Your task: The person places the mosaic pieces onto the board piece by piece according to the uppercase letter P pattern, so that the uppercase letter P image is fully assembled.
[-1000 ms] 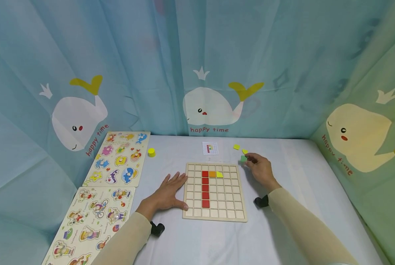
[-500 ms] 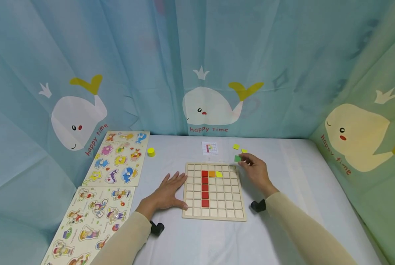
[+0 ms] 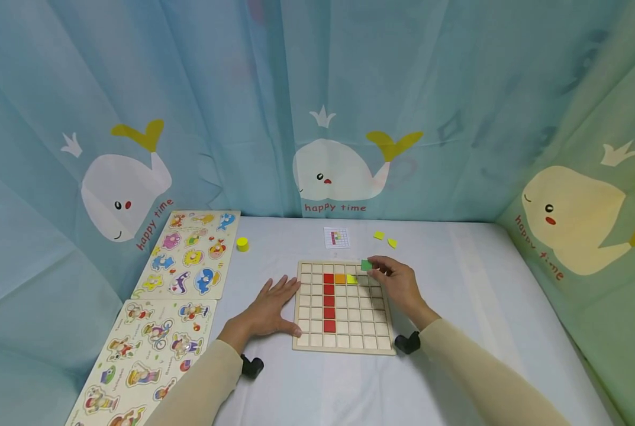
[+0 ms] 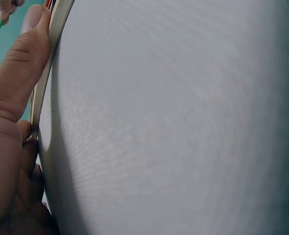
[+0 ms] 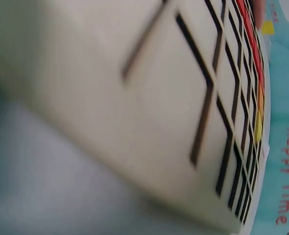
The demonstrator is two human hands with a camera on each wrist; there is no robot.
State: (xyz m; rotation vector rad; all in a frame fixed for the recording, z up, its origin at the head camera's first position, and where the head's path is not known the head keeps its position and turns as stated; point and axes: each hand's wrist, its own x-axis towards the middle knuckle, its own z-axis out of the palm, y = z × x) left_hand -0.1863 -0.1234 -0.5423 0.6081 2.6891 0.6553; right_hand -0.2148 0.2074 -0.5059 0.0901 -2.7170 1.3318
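So your right hand [image 3: 397,285] pinched a small green tile [image 3: 366,265] at its fingertips. You held the tile just over the top rows of the grid board [image 3: 342,343], right beside the yellow tile [image 3: 352,279] and the orange tile [image 3: 341,278]. A red column [image 3: 329,302] ran down from there. Your left hand [image 3: 266,310] lay flat on the table [image 3: 482,284] with fingers spread, its thumb touching the board's left edge. Two yellow pieces [image 3: 385,239] and a small card [image 3: 337,238] sat behind the board.
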